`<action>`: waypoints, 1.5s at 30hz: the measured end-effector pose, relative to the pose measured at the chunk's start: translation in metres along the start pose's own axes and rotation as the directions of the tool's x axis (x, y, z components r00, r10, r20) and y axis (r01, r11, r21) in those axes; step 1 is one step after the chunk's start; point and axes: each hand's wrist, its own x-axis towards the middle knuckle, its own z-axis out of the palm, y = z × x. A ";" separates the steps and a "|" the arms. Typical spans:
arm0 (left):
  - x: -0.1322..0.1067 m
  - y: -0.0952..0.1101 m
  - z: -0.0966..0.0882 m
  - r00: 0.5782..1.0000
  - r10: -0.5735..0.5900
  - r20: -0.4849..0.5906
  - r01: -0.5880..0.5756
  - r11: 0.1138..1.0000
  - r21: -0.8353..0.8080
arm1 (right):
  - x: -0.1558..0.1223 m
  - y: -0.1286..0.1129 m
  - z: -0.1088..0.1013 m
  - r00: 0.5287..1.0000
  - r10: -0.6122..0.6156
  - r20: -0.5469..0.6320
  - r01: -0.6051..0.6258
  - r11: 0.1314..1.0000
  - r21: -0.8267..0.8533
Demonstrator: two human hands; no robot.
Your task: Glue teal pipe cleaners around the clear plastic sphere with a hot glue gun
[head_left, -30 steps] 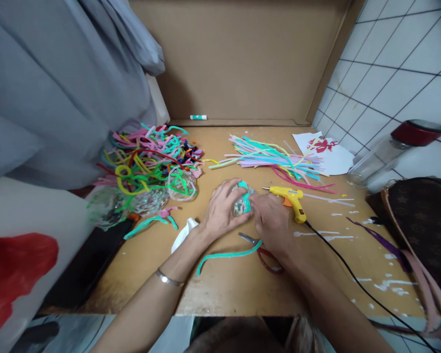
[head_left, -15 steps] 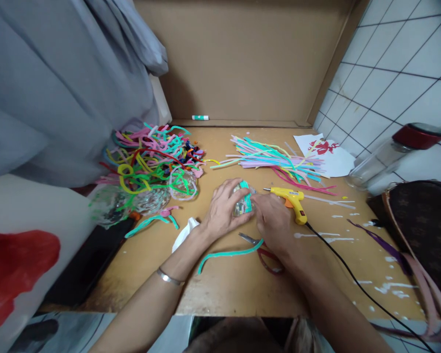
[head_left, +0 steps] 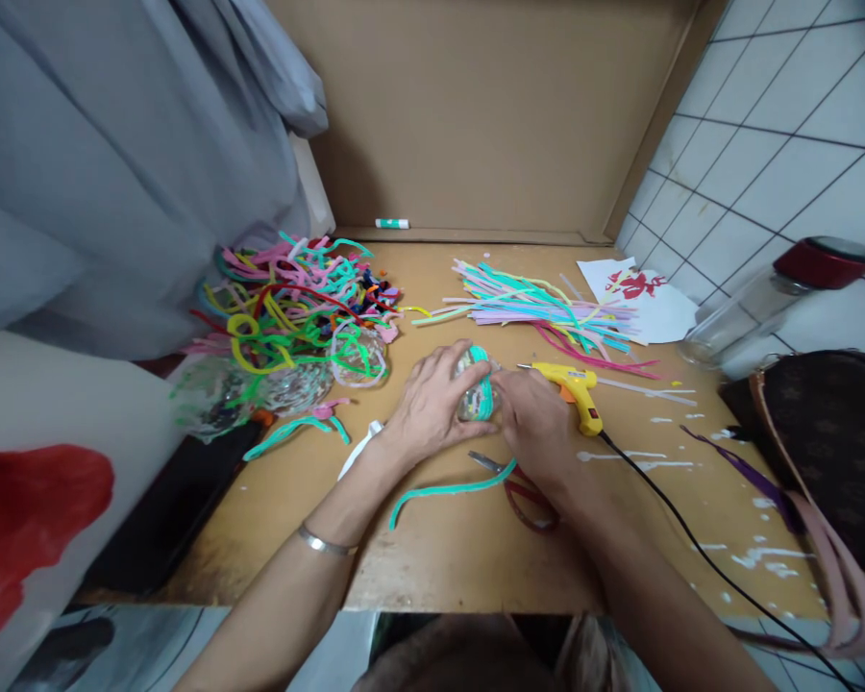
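A small clear ball [head_left: 474, 394] wrapped with a teal pipe cleaner sits between both my hands above the wooden table [head_left: 439, 557]. My left hand [head_left: 432, 404] cups it from the left with curled fingers. My right hand [head_left: 537, 428] presses against its right side, fingers pinched on the teal wrap. A loose teal pipe cleaner [head_left: 447, 492] lies just below my hands. Scissors with red handles [head_left: 515, 485] lie partly under my right wrist. A yellow glue gun [head_left: 573, 389] rests right beside my right hand.
A tangled pile of coloured pipe cleaners [head_left: 295, 308] lies at the left, straight ones [head_left: 540, 312] at the back. A glass jar with red lid [head_left: 771, 303], a brown bag [head_left: 828, 442] and a white paper [head_left: 649, 298] sit at the right. The black cord [head_left: 692, 548] trails off the front.
Both hands stay on the ball with only slight shifts; the teal wrap looks turned a little more upright. The view has tilted slightly.
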 end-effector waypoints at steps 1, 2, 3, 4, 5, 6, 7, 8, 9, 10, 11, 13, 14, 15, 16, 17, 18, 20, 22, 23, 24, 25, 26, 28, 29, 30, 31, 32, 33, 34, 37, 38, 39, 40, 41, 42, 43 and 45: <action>0.000 0.000 0.000 1.000 -0.006 0.008 0.006 1.000 0.000 | 0.000 0.000 0.000 1.000 0.002 -0.004 -0.002 1.000 -0.001; -0.001 0.000 0.001 1.000 -0.012 0.013 0.012 1.000 0.000 | 0.001 0.000 0.000 1.000 0.002 -0.010 -0.002 1.000 -0.003; -0.001 0.000 0.002 1.000 -0.019 0.015 0.019 1.000 -0.001 | 0.002 -0.001 -0.001 1.000 0.003 -0.018 -0.003 1.000 -0.005; -0.001 -0.001 0.003 1.000 -0.023 0.014 0.023 1.000 0.000 | 0.003 -0.002 -0.001 1.000 0.003 -0.022 -0.003 1.000 -0.006; -0.001 -0.001 0.004 1.000 -0.025 0.010 0.025 1.000 0.003 | 0.004 -0.003 -0.002 1.000 0.004 -0.025 -0.004 1.000 -0.006; -0.001 -0.001 0.004 1.000 -0.025 0.005 0.025 1.000 0.010 | 0.005 -0.004 -0.003 1.000 0.008 -0.026 -0.008 1.000 -0.006; -0.001 -0.002 0.005 1.000 -0.025 0.000 0.025 0.999 0.020 | 0.006 -0.005 -0.003 1.000 0.013 -0.029 -0.013 1.000 -0.003; -0.001 -0.002 0.006 1.000 -0.025 -0.003 0.026 0.999 0.031 | 0.007 -0.007 -0.004 0.999 0.018 -0.028 -0.018 1.000 0.003; -0.001 -0.002 0.006 1.000 -0.028 -0.005 0.028 0.999 0.040 | 0.008 -0.008 -0.004 0.999 0.024 -0.028 -0.024 1.000 0.011; -0.001 -0.002 0.006 0.999 -0.032 -0.006 0.032 0.998 0.047 | 0.009 -0.009 -0.004 0.999 0.029 -0.029 -0.029 0.999 0.022; -0.001 -0.003 0.006 0.999 -0.037 -0.004 0.037 0.998 0.051 | 0.010 -0.010 -0.005 0.999 0.034 -0.030 -0.033 0.999 0.035; -0.001 -0.003 0.006 0.999 -0.045 0.001 0.045 0.998 0.052 | 0.011 -0.012 -0.004 0.999 0.044 -0.031 -0.042 0.997 0.063; -0.001 -0.003 0.005 0.999 -0.046 0.004 0.046 0.998 0.050 | 0.012 -0.012 -0.004 0.998 0.049 -0.034 -0.046 0.996 0.074; -0.001 -0.004 0.005 0.999 -0.045 0.004 0.045 0.998 0.048 | 0.012 -0.013 -0.004 0.998 0.055 -0.041 -0.052 0.995 0.084; -0.001 -0.005 0.005 0.999 -0.043 0.003 0.043 0.998 0.046 | 0.013 -0.013 -0.004 0.997 0.066 -0.047 -0.061 0.994 0.094; -0.001 -0.005 0.005 0.999 -0.041 0.002 0.040 0.998 0.043 | 0.013 -0.014 -0.004 0.996 0.079 -0.052 -0.073 0.992 0.105; -0.001 -0.006 0.005 0.999 -0.041 -0.001 0.042 0.998 0.039 | 0.014 -0.014 -0.004 0.994 0.092 -0.056 -0.085 0.989 0.119; -0.002 -0.007 0.005 0.999 -0.048 -0.008 0.049 0.999 0.022 | 0.015 -0.015 -0.005 0.992 0.112 -0.055 -0.103 0.983 0.153; -0.002 -0.007 0.005 0.998 -0.063 -0.020 0.063 0.998 -0.011 | 0.015 -0.016 -0.006 0.990 0.131 -0.051 -0.119 0.975 0.187; -0.002 -0.007 0.005 0.997 -0.069 -0.028 0.068 0.997 -0.031 | 0.016 -0.017 -0.006 0.989 0.142 -0.049 -0.130 0.970 0.205; -0.003 -0.007 0.005 0.997 -0.073 -0.035 0.071 0.996 -0.050 | 0.016 -0.017 -0.007 0.986 0.159 -0.046 -0.145 0.964 0.224; -0.003 -0.007 0.005 0.996 -0.077 -0.038 0.075 0.995 -0.067 | 0.017 -0.018 -0.008 0.983 0.178 -0.038 -0.164 0.955 0.246; -0.003 -0.007 0.005 0.996 -0.084 -0.040 0.080 0.994 -0.079 | 0.017 -0.019 -0.009 0.979 0.200 -0.032 -0.184 0.945 0.271; -0.002 -0.007 0.005 0.995 -0.099 -0.033 0.095 0.991 -0.098 | 0.018 -0.020 -0.010 0.971 0.239 -0.024 -0.219 0.920 0.327; -0.002 -0.007 0.005 0.994 -0.107 -0.027 0.104 0.989 -0.106 | 0.019 -0.020 -0.011 0.966 0.258 -0.023 -0.233 0.906 0.353; -0.002 -0.007 0.004 0.993 -0.114 -0.020 0.111 0.987 -0.114 | 0.019 -0.020 -0.012 0.961 0.275 -0.016 -0.249 0.892 0.378; -0.001 -0.007 0.004 0.993 -0.117 -0.015 0.115 0.986 -0.122 | 0.019 -0.021 -0.013 0.957 0.289 -0.003 -0.264 0.878 0.399; -0.001 -0.007 0.003 0.993 -0.119 -0.010 0.117 0.985 -0.130 | 0.019 -0.021 -0.014 0.953 0.304 0.018 -0.283 0.863 0.417; -0.001 -0.007 0.003 0.993 -0.120 -0.005 0.118 0.984 -0.137 | 0.019 -0.021 -0.015 0.947 0.320 0.041 -0.305 0.848 0.434; -0.001 -0.007 0.003 0.993 -0.121 -0.001 0.119 0.983 -0.142 | 0.019 -0.022 -0.016 0.939 0.338 0.064 -0.330 0.830 0.450; -0.001 -0.007 0.002 0.991 -0.131 0.006 0.130 0.980 -0.150 | 0.019 -0.022 -0.019 0.915 0.392 0.094 -0.385 0.780 0.493; -0.001 -0.008 0.002 0.991 -0.135 0.003 0.134 0.979 -0.155 | 0.019 -0.022 -0.020 0.910 0.406 0.081 -0.389 0.773 0.501; -0.001 -0.008 0.002 0.990 -0.140 -0.002 0.137 0.977 -0.162 | 0.019 -0.021 -0.020 0.907 0.417 0.058 -0.387 0.772 0.503; -0.001 -0.008 0.002 0.990 -0.143 -0.007 0.139 0.975 -0.172 | 0.020 -0.021 -0.021 0.906 0.423 0.028 -0.379 0.777 0.503; -0.001 -0.009 0.003 0.990 -0.143 -0.010 0.139 0.973 -0.182 | 0.020 -0.021 -0.023 0.906 0.422 -0.002 -0.364 0.784 0.503; -0.001 -0.009 0.003 0.990 -0.144 -0.014 0.139 0.972 -0.189 | 0.021 -0.021 -0.024 0.910 0.415 -0.021 -0.346 0.786 0.512; -0.001 -0.010 0.003 0.989 -0.144 -0.016 0.139 0.972 -0.192 | 0.021 -0.021 -0.027 0.916 0.400 -0.027 -0.324 0.778 0.538; -0.001 -0.010 0.003 0.988 -0.151 -0.021 0.144 0.971 -0.192 | 0.020 -0.025 -0.036 0.928 0.372 0.003 -0.285 0.705 0.649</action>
